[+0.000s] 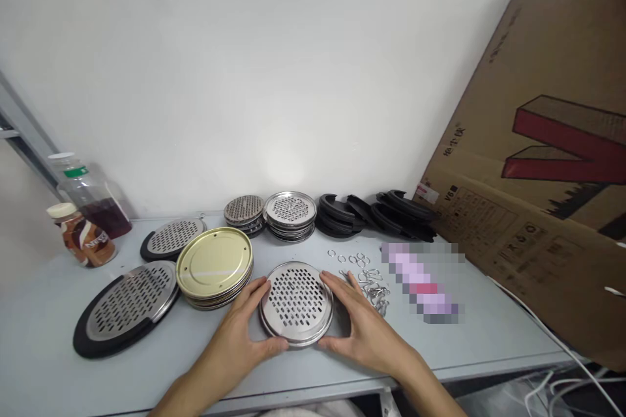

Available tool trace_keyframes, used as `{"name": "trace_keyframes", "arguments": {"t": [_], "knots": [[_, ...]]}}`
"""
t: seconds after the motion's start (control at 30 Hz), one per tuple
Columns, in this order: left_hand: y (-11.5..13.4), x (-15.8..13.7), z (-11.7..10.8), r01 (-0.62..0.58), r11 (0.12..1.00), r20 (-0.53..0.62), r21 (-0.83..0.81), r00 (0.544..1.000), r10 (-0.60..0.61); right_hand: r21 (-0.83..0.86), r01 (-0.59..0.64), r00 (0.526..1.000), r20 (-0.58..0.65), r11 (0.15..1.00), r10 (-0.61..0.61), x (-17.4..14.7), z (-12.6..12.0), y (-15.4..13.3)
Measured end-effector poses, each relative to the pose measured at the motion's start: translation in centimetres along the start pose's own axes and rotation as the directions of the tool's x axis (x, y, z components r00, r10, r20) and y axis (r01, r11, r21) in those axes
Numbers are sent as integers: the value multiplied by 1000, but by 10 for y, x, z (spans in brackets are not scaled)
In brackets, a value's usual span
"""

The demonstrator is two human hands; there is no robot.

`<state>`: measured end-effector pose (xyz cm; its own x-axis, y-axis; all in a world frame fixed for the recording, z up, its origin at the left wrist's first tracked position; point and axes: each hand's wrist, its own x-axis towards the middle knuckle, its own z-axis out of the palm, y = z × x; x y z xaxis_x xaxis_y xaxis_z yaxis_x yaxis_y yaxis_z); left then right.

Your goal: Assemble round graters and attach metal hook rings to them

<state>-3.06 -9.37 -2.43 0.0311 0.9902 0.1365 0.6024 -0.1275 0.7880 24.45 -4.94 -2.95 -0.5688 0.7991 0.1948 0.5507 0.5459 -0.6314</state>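
Observation:
A round silver metal disc with rows of slots [297,300] lies near the table's front edge. My left hand [249,326] curves round its left side, fingers at the upper rim and thumb at the lower. On the opposite side my right hand [362,322] grips it the same way. Left of my left hand stands a stack of gold-coloured round metal lids [215,260]. Small metal clips [376,293] and thin wire rings [362,260] lie scattered just beyond my right hand.
Slotted discs with black rims [130,306] lie at left; stacked slotted discs [291,208] and curved black pieces [337,215] line the wall. Two bottles, one a brown jar [85,238], stand far left. A big cardboard box [518,208] and a blurred purple item [420,280] are at right.

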Motion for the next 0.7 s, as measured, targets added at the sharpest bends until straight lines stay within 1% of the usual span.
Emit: {"name": "trace_keyframes", "arguments": {"t": [0.1,0.3,0.37,0.57,0.7], "knots": [[-5,-1,3,-30,998,41,56,999,28,-13,-34,999,16,999,34,0,0,1],[-8,0,4,-94,986,49,136,995,88,-15,-155,985,79,988,155,1,-1,-1],[-11,0,5,-110,982,49,155,993,103,-17,-170,982,78,985,170,1,0,-1],[-16,-1,7,-162,967,38,197,987,158,-42,-146,988,53,988,148,2,0,-4],[-19,0,9,-201,948,53,247,980,194,-95,-61,997,41,994,65,4,-2,-9]]}}
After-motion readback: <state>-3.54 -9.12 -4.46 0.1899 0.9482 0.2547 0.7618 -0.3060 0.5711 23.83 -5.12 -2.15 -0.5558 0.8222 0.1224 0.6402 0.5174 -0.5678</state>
